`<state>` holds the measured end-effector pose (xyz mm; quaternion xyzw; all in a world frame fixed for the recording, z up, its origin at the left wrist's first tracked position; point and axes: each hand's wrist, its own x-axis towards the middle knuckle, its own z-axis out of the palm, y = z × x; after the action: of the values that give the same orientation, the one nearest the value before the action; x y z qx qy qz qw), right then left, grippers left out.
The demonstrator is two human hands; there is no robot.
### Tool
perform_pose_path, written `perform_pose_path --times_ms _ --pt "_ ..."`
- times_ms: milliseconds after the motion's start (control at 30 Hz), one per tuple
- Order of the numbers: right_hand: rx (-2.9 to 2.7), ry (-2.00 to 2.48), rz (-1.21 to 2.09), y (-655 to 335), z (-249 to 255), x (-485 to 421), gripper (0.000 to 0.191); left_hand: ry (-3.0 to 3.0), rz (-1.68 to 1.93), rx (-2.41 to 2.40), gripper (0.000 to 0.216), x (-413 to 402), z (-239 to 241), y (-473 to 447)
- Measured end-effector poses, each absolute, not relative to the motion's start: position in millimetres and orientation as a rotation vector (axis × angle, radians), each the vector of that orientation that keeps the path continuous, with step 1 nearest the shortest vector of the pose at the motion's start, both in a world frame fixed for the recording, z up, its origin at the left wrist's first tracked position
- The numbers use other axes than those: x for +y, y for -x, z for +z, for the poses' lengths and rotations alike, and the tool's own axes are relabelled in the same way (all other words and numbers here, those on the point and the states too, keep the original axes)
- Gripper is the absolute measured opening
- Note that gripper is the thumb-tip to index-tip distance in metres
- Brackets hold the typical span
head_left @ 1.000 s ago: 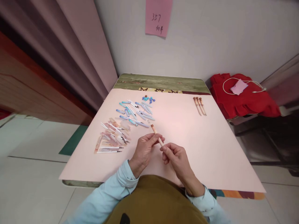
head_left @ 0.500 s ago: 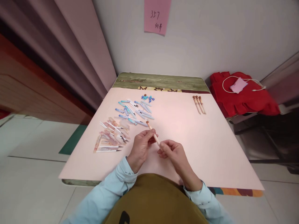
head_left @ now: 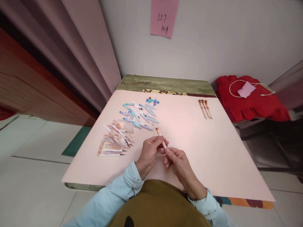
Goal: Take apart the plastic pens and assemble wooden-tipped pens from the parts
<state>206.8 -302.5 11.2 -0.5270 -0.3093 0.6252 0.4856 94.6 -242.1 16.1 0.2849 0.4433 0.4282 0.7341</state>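
A beige pen barrel with a brown end slants over the table, brown end away from me. My left hand pinches it around the middle between thumb and fingers. At the near end, my right hand has its thumb and forefinger closed on the same pen barrel, whose tip is hidden by the fingers. Left of my hands lies a pile of pale pink pen parts and white refills. Beyond it are scattered blue pen parts. Several small blue figures, one with a brown top, sit behind these.
Three beige pens with round brown tops lie side by side at the far right of the pink-covered table. A red cushion with a white cable is to the right. A pink note hangs on the wall.
The whole view has shifted slightly. Both hands still hold the pen barrel, and my right fingertips have come a little closer to my left ones.
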Motion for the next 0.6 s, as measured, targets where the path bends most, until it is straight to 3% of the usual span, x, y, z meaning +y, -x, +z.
perform_pose_path --times_ms 233,400,600 --pt "-0.972 1.47 1.317 -220.7 6.7 -298.6 0.051 -0.605 0.917 0.921 0.037 -221.8 21.2 -110.8" --pt "-0.996 1.69 1.072 -254.8 4.0 -301.0 0.051 -0.603 0.945 0.797 0.059 -195.4 11.2 -120.8" --pt "-0.887 1.697 1.047 -275.1 0.7 -295.7 0.049 -0.705 0.913 0.745 0.077 -191.4 0.8 -112.8"
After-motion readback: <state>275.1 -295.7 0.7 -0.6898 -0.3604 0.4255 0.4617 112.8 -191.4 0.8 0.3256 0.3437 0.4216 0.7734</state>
